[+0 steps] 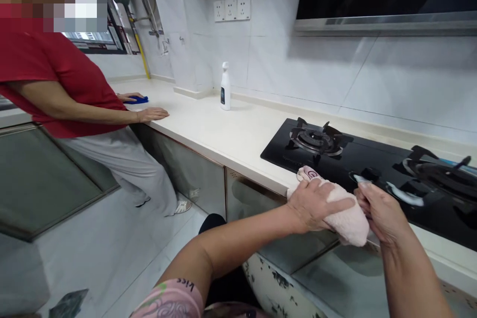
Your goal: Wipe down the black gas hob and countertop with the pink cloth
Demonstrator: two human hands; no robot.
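My left hand (311, 203) is wrapped over a pale pink towel (348, 218) with dark lettering at its far end. The bunched towel rests over the counter's front edge, against the near side of the black gas stove (278, 146). Close to the towel's right end, my right hand (382, 211) is closed, with its thumb and fingers pressed together. A small whitish tip shows by its thumb; what the fingers hold is hidden. Beyond both hands are the left burner (316, 140) and the right burner (436, 174).
A white spray bottle (225, 90) stands on the counter (208, 131) by the wall. At left, a person in a red shirt (70, 79) leans there, one hand on a blue cloth (137, 100). A range hood (387, 25) overhangs the stove. Cabinets (261, 208) run below.
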